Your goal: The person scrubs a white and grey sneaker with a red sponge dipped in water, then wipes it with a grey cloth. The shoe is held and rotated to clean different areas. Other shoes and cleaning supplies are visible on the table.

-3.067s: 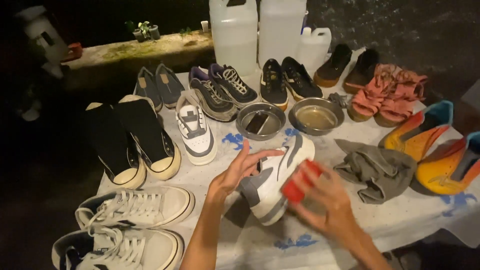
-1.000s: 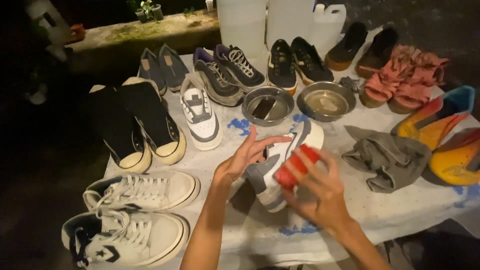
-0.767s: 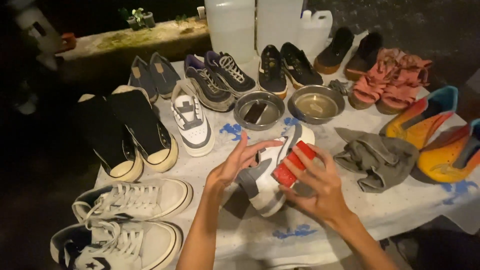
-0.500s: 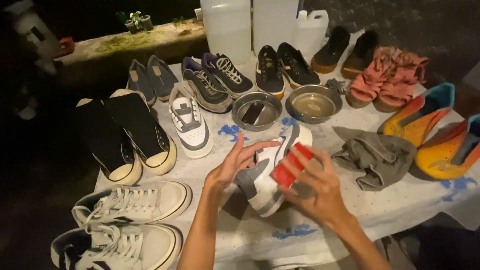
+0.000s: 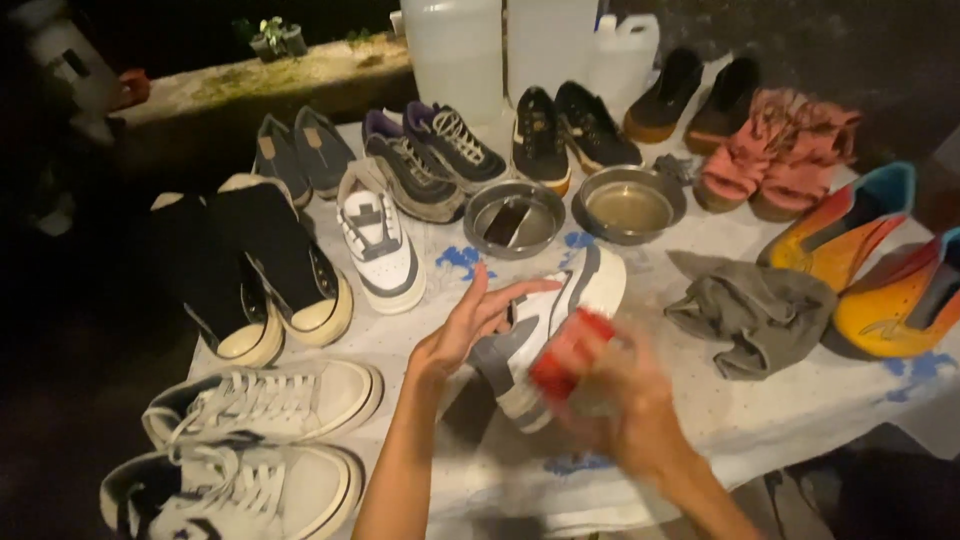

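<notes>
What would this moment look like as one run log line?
left hand: steadies white-grey sneaker | right hand: blurred, grips red brush against it | grey cloth: beside

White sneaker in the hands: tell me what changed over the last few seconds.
The right hand with the red brush has slid a little down the side of the white sneaker, toward its heel, and is blurred with motion. Nothing was picked up or let go. The left hand steadies the sneaker as before; the bowls, grey cloth and other shoes have not moved.
</notes>
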